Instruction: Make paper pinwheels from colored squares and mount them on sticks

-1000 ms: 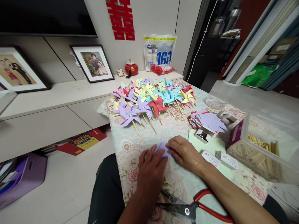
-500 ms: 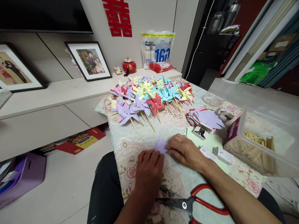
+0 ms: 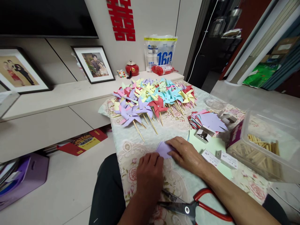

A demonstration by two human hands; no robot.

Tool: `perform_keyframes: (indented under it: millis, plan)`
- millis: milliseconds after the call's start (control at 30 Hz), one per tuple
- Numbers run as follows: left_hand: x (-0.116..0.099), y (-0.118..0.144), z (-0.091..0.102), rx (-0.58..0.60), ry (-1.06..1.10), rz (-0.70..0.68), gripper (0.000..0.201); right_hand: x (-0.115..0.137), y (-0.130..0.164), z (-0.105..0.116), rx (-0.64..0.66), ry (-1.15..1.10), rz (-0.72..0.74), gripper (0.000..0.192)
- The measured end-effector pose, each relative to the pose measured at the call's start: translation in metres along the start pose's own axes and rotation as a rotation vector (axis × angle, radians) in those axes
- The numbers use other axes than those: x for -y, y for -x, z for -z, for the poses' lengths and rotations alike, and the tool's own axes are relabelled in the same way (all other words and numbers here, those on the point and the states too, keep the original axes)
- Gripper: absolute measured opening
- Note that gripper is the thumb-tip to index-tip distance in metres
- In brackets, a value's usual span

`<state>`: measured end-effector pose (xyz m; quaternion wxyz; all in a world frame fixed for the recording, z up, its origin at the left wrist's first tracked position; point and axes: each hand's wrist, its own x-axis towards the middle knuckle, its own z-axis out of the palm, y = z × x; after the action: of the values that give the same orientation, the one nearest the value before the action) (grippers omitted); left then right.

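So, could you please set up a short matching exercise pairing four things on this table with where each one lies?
Things:
1. scissors
2. purple paper
3. pinwheels
4. wooden sticks

Places:
a. heaped at the far end of the table
b. inside the clear plastic box at the right
c. under the fingers of the left hand and the right hand
d. at the near edge of the table, between the two forearms

Pairs: 1-d, 2-c, 3-a, 4-b
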<state>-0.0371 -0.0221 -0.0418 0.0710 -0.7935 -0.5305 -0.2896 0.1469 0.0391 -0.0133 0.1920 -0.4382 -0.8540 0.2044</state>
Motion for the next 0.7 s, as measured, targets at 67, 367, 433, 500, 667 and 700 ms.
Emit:
perform_keyframes:
  millis: [67,367,433,500,667,700]
  plan:
    - [0.001,0.0,-0.001,-0.018,0.036,0.032,0.021,0.0,0.0,-0.001,0.01,-0.017,-0.044,0.037]
    - [0.009,-0.008,0.004,0.032,0.44,0.44,0.044,-0.002,0.002,-0.004,-0.068,-0.349,-0.145,0.06]
    - [0.011,-0.01,0.007,0.092,0.52,0.512,0.05,-0.005,0.003,-0.007,-0.083,-0.461,-0.136,0.06]
    - [0.011,-0.011,0.008,0.119,0.575,0.565,0.05,-0.007,0.004,-0.008,-0.098,-0.551,-0.119,0.058]
    - [0.013,-0.011,0.009,0.094,0.625,0.641,0.062,-0.006,0.004,-0.004,-0.156,-0.674,-0.123,0.051]
    - [0.012,-0.011,0.01,0.101,0.622,0.638,0.065,-0.004,0.004,-0.002,-0.158,-0.71,-0.137,0.05]
